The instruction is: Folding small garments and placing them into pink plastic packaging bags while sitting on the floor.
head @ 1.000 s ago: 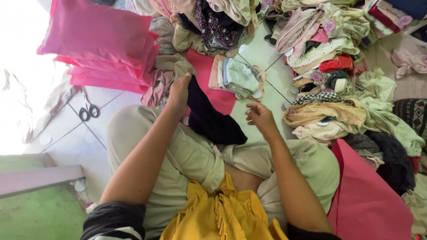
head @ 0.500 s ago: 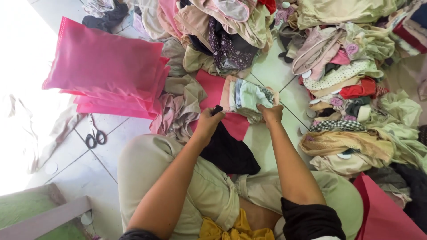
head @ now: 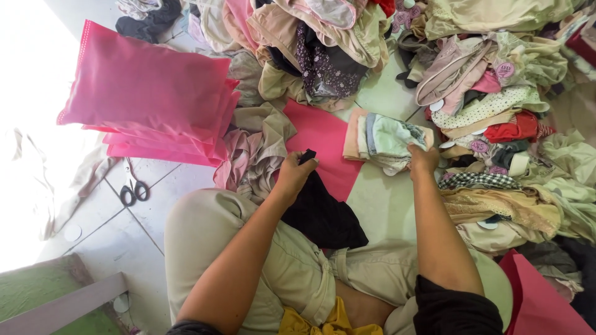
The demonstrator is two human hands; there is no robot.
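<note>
Here the left hand [head: 293, 175] is closed around the upper edge of a dark, soft cloth garment [head: 323, 211], which drapes down over the person's beige-trousered knee [head: 211, 236]. The right hand [head: 424, 158] grips the near edge of a small folded stack of pale green and cream fabric pieces [head: 386, 139], which lies on the tiled floor [head: 379, 205] partly over a flat pink sheet [head: 323, 139]. A pile of pink non-woven bags [head: 146, 99] sits to the left, with black-handled scissors [head: 132, 186] just below it. Heaps of mixed clothing [head: 496, 105] spread across the floor to the right and at the top.
</note>
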